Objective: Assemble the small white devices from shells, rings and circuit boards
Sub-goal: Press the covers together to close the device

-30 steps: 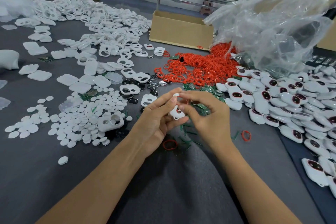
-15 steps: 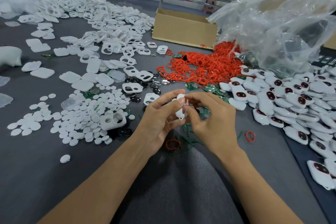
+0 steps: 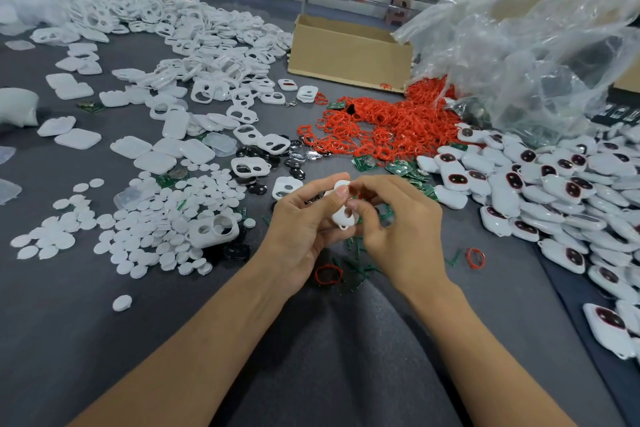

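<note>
From the head view, the left hand (image 3: 298, 229) and right hand (image 3: 405, 229) meet over the near middle of the worktop (image 3: 69, 322), both gripping one small white shell (image 3: 343, 216) held just above it. The left thumb lies across its top and the right fingers (image 3: 360, 210) are curled, pinching its right edge. A trace of red shows between them, too small to tell whether it is a ring. The step looks like seating a part into the shell. It is best done by bracing the shell with the left hand while the right presses evenly round the rim, checking that nothing sits crooked before closing. Taking the hands as centre, the red rings (image 3: 381, 128) are heaped at twelve o'clock, with green circuit boards (image 3: 401, 168) just nearer. Finished devices (image 3: 554, 184) spread from two to four o'clock, white discs (image 3: 156, 218) lie at nine and loose shells (image 3: 194, 28) at ten to eleven. A cardboard box (image 3: 349, 52) stands beyond at twelve, with a clear plastic bag (image 3: 536, 45) at one. One stray ring (image 3: 328, 274) and some green scraps (image 3: 356, 263) lie right under the hands — easy to knock or mix in — so the next part is better picked from the heaps.
</note>
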`<state>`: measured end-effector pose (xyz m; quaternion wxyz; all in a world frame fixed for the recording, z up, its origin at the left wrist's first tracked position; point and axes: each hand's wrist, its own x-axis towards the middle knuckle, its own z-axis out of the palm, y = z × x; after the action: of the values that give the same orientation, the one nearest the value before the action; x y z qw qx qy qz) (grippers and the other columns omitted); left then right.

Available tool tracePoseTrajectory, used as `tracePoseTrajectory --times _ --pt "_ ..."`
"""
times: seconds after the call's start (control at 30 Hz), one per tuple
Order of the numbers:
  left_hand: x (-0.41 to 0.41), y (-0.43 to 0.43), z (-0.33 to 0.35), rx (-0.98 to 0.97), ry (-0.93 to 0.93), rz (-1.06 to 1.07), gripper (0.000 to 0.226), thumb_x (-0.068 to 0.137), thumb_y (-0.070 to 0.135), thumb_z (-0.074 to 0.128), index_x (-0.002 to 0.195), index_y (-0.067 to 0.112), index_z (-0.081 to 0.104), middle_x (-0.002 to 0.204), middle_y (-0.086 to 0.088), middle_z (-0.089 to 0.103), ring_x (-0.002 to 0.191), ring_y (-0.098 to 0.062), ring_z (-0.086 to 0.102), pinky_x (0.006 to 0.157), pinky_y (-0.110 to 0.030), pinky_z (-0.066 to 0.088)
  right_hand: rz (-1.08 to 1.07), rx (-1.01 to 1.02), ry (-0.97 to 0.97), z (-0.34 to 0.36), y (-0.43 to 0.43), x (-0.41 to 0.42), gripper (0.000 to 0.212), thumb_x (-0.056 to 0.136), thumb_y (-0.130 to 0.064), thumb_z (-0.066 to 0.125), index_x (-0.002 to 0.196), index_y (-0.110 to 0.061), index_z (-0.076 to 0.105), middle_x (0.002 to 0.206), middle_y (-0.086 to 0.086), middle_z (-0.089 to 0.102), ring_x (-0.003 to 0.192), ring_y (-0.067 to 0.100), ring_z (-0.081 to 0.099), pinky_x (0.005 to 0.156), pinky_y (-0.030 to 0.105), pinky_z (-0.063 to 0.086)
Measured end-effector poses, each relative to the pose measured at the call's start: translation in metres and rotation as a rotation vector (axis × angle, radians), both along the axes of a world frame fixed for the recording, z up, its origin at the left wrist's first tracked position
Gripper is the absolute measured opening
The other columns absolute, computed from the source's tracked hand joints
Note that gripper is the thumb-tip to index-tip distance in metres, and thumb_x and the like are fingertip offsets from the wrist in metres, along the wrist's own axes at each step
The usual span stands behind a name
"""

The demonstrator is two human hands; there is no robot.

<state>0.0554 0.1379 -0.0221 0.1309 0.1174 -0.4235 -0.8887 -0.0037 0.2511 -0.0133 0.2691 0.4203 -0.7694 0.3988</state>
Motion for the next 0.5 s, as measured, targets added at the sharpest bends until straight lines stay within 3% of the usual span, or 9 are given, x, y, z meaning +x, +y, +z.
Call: tracePoseTrajectory --times 0.2,0.37,0.5 --pt "0.0009 0.0002 0.0012 0.026 0.028 0.02 0.018 0.089 0.004 0.058 0.099 0.013 0.07 0.083 -0.001 0.074 0.068 -0.011 0.07 0.055 -0.025 0.057 0.012 -0.044 0.011 0.0011 -0.0015 0.0005 0.017 0.076 0.002 0.074 0.09 -0.007 0.073 0.088 0.002 0.07 0.081 0.018 0.065 0.076 0.022 0.049" --pt "0.0018 0.0017 -0.0002 -0.061 0.037 0.072 0.015 0.09 0.005 0.059 0.098 0.012 0.07 0.077 0.0 0.073 0.064 -0.011 0.068 0.051 -0.025 0.057 0.025 -0.065 -0.033 -0.0003 -0.0019 -0.0009 0.013 0.075 0.001 0.075 0.087 -0.005 0.075 0.084 0.004 0.07 0.077 0.018 0.065 0.073 0.027 0.051" --pt "0.001 0.0029 -0.0028 -0.099 0.016 0.113 0.016 0.094 0.007 0.056 0.097 0.012 0.071 0.077 -0.004 0.072 0.064 -0.014 0.066 0.049 -0.026 0.055 0.036 -0.08 -0.041 -0.0009 -0.0052 0.0005 0.01 0.074 0.0 0.076 0.083 -0.005 0.076 0.082 0.005 0.068 0.075 0.016 0.062 0.072 0.02 0.048"
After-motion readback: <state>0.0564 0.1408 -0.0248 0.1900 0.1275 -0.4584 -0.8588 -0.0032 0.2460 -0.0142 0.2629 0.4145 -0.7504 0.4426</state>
